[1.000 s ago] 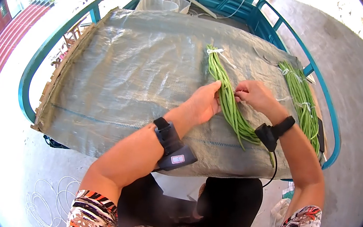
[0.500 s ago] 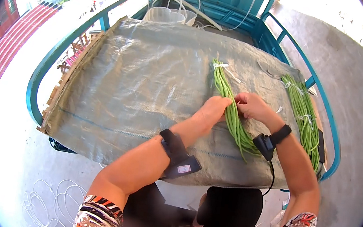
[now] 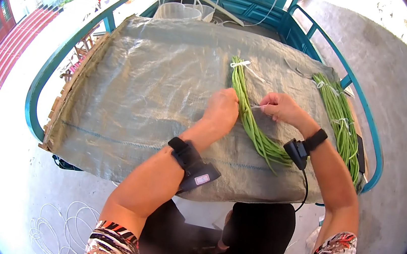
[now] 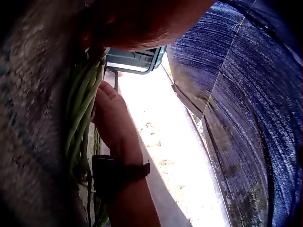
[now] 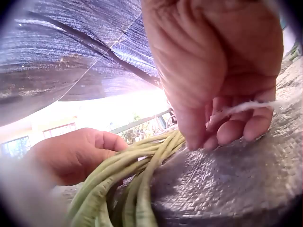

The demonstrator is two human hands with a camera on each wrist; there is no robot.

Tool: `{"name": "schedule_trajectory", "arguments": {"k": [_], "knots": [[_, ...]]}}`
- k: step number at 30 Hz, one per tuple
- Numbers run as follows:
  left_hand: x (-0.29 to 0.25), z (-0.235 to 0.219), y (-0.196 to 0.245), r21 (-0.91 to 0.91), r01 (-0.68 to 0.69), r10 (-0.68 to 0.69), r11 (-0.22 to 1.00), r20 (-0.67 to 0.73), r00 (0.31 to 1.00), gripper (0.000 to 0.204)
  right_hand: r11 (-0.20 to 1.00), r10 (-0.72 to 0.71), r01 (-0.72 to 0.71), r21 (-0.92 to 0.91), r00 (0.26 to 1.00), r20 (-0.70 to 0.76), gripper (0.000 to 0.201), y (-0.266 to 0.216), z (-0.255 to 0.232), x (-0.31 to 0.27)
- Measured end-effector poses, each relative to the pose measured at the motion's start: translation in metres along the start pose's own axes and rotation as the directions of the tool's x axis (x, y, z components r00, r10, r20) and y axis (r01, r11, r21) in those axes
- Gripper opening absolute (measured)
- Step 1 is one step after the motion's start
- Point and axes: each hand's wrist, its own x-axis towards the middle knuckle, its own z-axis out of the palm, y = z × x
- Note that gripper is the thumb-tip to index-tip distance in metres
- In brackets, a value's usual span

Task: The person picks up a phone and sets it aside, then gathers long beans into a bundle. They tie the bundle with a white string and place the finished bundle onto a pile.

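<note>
A bundle of long green beans (image 3: 248,112) lies on a grey woven tarp (image 3: 144,69), tied near its far end with white string (image 3: 240,63). My left hand (image 3: 222,109) is curled against the bundle's left side at mid-length and grips the beans (image 5: 128,179). My right hand (image 3: 277,106) is just right of the bundle and pinches a thin white string (image 3: 256,106) that runs to the beans. The right wrist view shows that string (image 5: 246,108) caught between thumb and fingers (image 5: 222,127). In the left wrist view the beans (image 4: 80,109) lie beside the right hand (image 4: 111,118).
A second tied bean bundle (image 3: 339,118) lies along the tarp's right edge. The tarp covers a teal-railed cart (image 3: 60,53) with clear plastic containers (image 3: 180,8) at the far end. White wire coils (image 3: 57,221) lie on the concrete at lower left.
My left hand's fingers, straight along the beans a second ago, have curled onto the bundle. My right hand has drawn a white string out a little to the right.
</note>
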Motion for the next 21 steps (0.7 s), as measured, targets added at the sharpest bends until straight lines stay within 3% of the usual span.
{"name": "schedule_trajectory", "arguments": {"k": [3, 6, 10, 12, 15, 17, 21], "knots": [[0.0, 0.0, 0.007, 0.25, -0.015, 0.068, 0.968, -0.203, 0.977, 0.009, 1.0, 0.011, -0.011, 0.019, 1.0, 0.002, 0.013, -0.004, -0.002, -0.004], [-0.004, -0.011, 0.015, 0.003, -0.007, 0.007, 1.0, -0.241, 0.97, 0.021, 0.999, 0.006, -0.006, 0.034, 1.0, 0.013, 0.014, -0.004, -0.005, -0.007], [-0.007, -0.021, 0.034, -0.224, -0.09, 0.034, 0.97, -0.242, 0.97, 0.025, 1.0, -0.025, 0.025, -0.007, 1.0, -0.004, 0.016, -0.014, -0.003, -0.016], [-0.007, -0.022, 0.038, -0.424, -0.141, 0.04, 0.895, -0.238, 0.97, 0.025, 0.997, -0.072, 0.072, -0.022, 0.997, -0.033, 0.016, -0.024, 0.003, -0.022], [-0.01, -0.025, 0.041, -0.697, -0.146, 0.093, 0.702, -0.114, 0.989, 0.027, 0.984, -0.173, 0.169, -0.058, 0.982, -0.072, 0.016, -0.037, 0.014, -0.031], [-0.011, -0.027, 0.043, -0.722, -0.128, 0.113, 0.68, -0.069, 0.991, 0.027, 0.962, -0.269, 0.263, -0.071, 0.959, -0.091, 0.015, -0.042, 0.021, -0.035], [-0.013, -0.034, 0.049, -0.775, -0.042, 0.128, 0.63, 0.051, 0.99, 0.028, 0.956, -0.284, 0.287, 0.051, 0.957, -0.066, 0.015, -0.061, 0.033, -0.044]]}}
